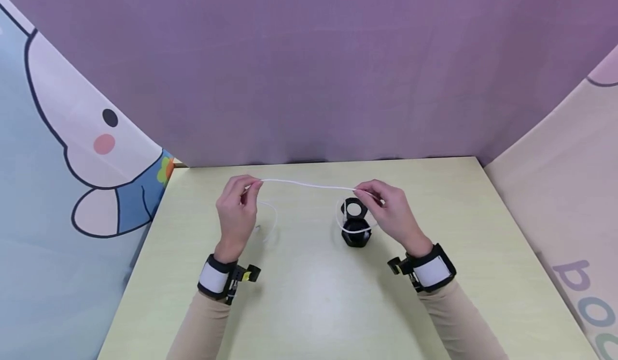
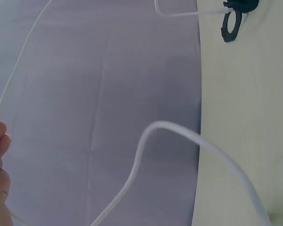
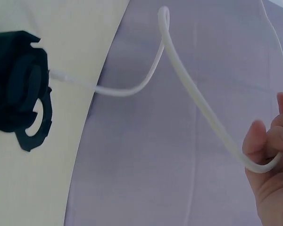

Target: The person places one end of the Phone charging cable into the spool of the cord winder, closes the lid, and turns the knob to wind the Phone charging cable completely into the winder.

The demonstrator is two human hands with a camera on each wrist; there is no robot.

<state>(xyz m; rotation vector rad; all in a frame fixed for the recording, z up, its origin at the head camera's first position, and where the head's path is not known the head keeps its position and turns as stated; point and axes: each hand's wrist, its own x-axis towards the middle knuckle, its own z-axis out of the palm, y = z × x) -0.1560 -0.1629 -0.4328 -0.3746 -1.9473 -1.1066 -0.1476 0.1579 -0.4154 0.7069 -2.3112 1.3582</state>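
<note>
A thin white cable is stretched in a slight sag between my two hands above the table. My left hand pinches it at the left, and a loose end of cable hangs below that hand. At the right, my right hand pinches the cable between thumb and fingers. From there a loop runs down to a black hexagonal case, which stands open with its ring-shaped lid tipped back. In the right wrist view, the cable's white end meets the black case.
The pale wooden table lies under both hands. A purple cloth hangs behind its far edge. Printed cloths stand at the left and the right. Each wrist wears a strapped camera.
</note>
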